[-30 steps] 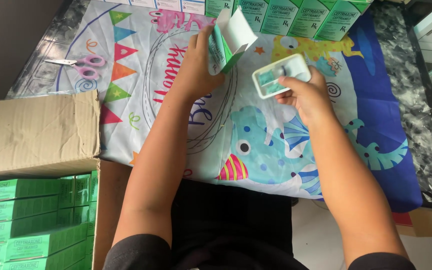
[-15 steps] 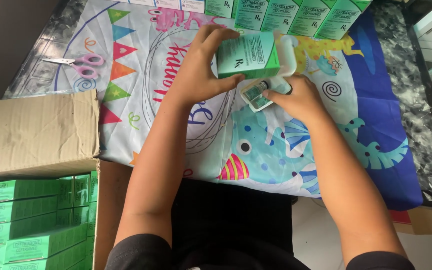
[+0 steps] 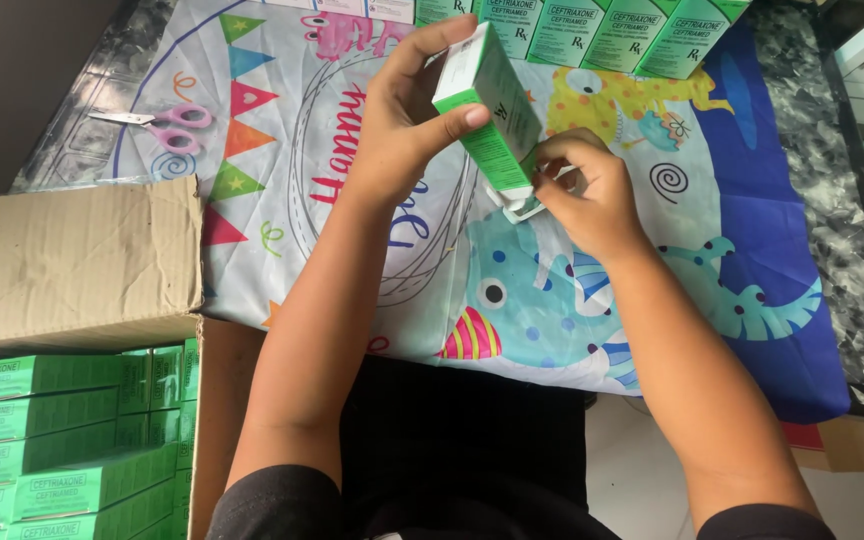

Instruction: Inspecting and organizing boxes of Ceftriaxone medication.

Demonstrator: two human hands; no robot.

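gripping a green cardboard carton, left hand, right hand pinching its white plastic tray

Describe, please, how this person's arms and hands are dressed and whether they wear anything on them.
Both arms are bare from short dark sleeves down. The left hand and right hand show no gloves, rings, watch or bracelet, and the fingernails look short and unpainted.

Scissors left of hands

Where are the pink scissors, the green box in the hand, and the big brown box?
pink scissors (image 3: pixel 174 123), head view, on the pink handles.
green box (image 3: pixel 492 110), head view, on its green side face.
brown cardboard box (image 3: pixel 72 265), head view, on its open flap.
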